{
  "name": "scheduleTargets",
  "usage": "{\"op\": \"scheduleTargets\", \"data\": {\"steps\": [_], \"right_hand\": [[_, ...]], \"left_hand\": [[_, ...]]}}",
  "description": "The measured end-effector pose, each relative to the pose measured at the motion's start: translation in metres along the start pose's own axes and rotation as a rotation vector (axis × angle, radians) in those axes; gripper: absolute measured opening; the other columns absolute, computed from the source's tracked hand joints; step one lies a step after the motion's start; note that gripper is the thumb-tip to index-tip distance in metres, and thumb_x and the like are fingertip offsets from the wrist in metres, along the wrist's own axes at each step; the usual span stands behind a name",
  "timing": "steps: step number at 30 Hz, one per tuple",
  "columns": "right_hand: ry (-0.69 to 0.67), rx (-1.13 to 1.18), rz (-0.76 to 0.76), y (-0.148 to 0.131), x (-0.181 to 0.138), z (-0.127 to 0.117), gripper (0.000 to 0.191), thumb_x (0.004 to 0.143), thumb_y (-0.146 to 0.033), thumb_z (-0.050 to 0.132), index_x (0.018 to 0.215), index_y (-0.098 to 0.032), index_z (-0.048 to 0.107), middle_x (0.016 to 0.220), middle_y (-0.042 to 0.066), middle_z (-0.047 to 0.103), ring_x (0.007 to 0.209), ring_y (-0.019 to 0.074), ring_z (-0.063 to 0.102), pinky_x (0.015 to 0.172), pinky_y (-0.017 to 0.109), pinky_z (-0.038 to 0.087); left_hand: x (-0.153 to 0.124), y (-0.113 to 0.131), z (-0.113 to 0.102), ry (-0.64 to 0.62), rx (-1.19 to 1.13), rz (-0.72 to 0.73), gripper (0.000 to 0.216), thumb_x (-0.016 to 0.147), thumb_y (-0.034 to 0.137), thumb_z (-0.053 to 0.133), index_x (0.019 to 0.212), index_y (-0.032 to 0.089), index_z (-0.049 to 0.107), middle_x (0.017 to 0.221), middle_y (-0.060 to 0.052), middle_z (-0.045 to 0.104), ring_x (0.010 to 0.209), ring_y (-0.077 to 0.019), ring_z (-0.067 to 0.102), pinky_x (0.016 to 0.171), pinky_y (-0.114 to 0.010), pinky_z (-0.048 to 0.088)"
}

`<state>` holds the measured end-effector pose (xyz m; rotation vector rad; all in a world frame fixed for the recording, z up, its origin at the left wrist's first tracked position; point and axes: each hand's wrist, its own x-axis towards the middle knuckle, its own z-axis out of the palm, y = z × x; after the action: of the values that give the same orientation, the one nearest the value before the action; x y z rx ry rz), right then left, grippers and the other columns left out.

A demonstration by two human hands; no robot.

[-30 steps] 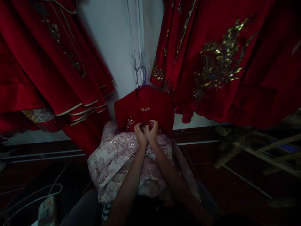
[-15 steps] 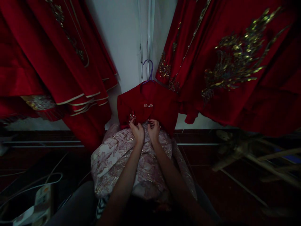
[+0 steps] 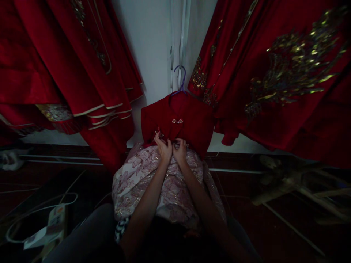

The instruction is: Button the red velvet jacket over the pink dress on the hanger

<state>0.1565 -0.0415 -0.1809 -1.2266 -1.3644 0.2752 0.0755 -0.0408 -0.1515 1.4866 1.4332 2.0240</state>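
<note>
Red cloth fills the view. At the centre hangs a small red jacket (image 3: 178,122) on a purple hanger (image 3: 179,78), with a pink floral skirt (image 3: 142,182) spreading below it toward 6 o'clock. The left hand (image 3: 164,149) and the right hand (image 3: 180,150) meet side by side at the lower hem of the jacket, both with fingers curled and pinching the fabric there. Large red gowns (image 3: 274,73) hang at 2 o'clock and 10 o'clock. At 8 o'clock a power strip (image 3: 56,219) lies on the dark floor (image 3: 274,226).
</note>
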Motion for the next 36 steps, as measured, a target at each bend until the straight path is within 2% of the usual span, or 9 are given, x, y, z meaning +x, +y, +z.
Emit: {"op": "scheduleTargets", "data": {"steps": [5,8,11,15,19,23,27,30,36], "right_hand": [[0.068,0.069,-0.020,-0.008,0.004,-0.003,0.018,0.083,-0.035,0.061,0.089,-0.019,0.056,0.093,0.006,0.056,0.084,0.0164,0.055,0.077,0.029,0.048],[0.059,0.142,0.023,-0.012,0.006,-0.003,0.019,0.081,-0.036,0.062,0.084,-0.019,0.056,0.088,0.004,0.057,0.078,0.0145,0.056,0.070,0.026,0.047],[0.061,0.321,0.160,-0.015,0.013,-0.011,0.022,0.073,-0.035,0.067,0.081,-0.020,0.053,0.079,0.000,0.059,0.071,0.0128,0.057,0.067,0.025,0.047],[0.035,0.603,0.365,-0.020,0.034,-0.049,0.032,0.061,-0.036,0.074,0.075,-0.020,0.049,0.070,-0.003,0.061,0.066,0.0116,0.059,0.061,0.022,0.045],[-0.036,0.746,0.369,-0.042,0.052,-0.105,0.032,0.060,-0.031,0.077,0.082,-0.020,0.056,0.075,-0.003,0.065,0.061,0.0070,0.056,0.051,0.017,0.039],[-0.297,0.843,0.340,-0.084,0.060,-0.132,0.029,0.066,-0.030,0.075,0.088,-0.023,0.057,0.078,-0.005,0.064,0.042,0.0009,0.036,0.034,0.016,0.021],[-0.581,0.811,0.304,-0.117,0.064,-0.110,0.030,0.069,-0.031,0.076,0.091,-0.022,0.059,0.079,-0.004,0.064,0.044,0.0025,0.046,0.033,0.015,0.030],[-0.652,0.733,0.263,-0.118,0.068,-0.069,0.037,0.068,-0.032,0.077,0.099,-0.019,0.061,0.076,-0.002,0.065,0.054,0.0071,0.058,0.040,0.016,0.043],[-0.408,0.609,0.323,-0.081,0.068,0.005,0.025,0.068,-0.028,0.076,0.086,-0.016,0.063,0.074,0.000,0.067,0.057,0.0105,0.062,0.045,0.021,0.051]], "left_hand": [[0.007,0.007,-0.004,0.043,-0.121,-0.050,0.033,0.092,0.026,0.048,0.124,0.020,0.041,0.123,-0.012,0.051,0.112,-0.0182,0.055,0.097,-0.034,0.045],[0.015,0.006,-0.010,0.086,-0.056,-0.022,0.042,0.084,0.015,0.054,0.124,0.018,0.041,0.129,-0.015,0.044,0.118,-0.0211,0.049,0.095,-0.034,0.047],[0.026,-0.004,-0.015,0.004,-0.035,-0.014,0.054,0.076,0.011,0.060,0.127,0.018,0.042,0.136,-0.016,0.036,0.121,-0.0243,0.045,0.089,-0.034,0.051],[0.036,-0.024,-0.020,-0.187,-0.089,-0.036,0.036,0.082,0.017,0.056,0.118,0.020,0.053,0.126,-0.012,0.045,0.104,-0.0201,0.054,0.085,-0.035,0.053],[0.038,-0.038,-0.026,-0.192,-0.098,-0.042,0.037,0.083,0.025,0.060,0.119,0.021,0.057,0.123,-0.011,0.046,0.090,-0.0160,0.056,0.086,-0.036,0.053],[0.039,-0.034,-0.030,-0.224,-0.223,-0.119,0.041,0.079,0.030,0.066,0.119,0.022,0.059,0.127,-0.009,0.046,0.078,-0.0112,0.055,0.076,-0.032,0.055],[0.039,-0.021,-0.033,-0.265,-0.462,-0.292,0.046,0.076,0.030,0.069,0.120,0.024,0.057,0.126,-0.008,0.053,0.081,-0.0123,0.058,0.058,-0.022,0.052],[0.040,-0.014,-0.036,-0.217,-0.571,-0.358,0.043,0.077,0.030,0.067,0.118,0.024,0.057,0.119,-0.007,0.058,0.082,-0.0130,0.060,0.054,-0.019,0.050],[0.047,-0.013,-0.043,-0.201,-0.678,-0.496,0.039,0.079,0.030,0.064,0.116,0.022,0.060,0.113,-0.008,0.064,0.083,-0.0131,0.063,0.057,-0.020,0.052]]}}
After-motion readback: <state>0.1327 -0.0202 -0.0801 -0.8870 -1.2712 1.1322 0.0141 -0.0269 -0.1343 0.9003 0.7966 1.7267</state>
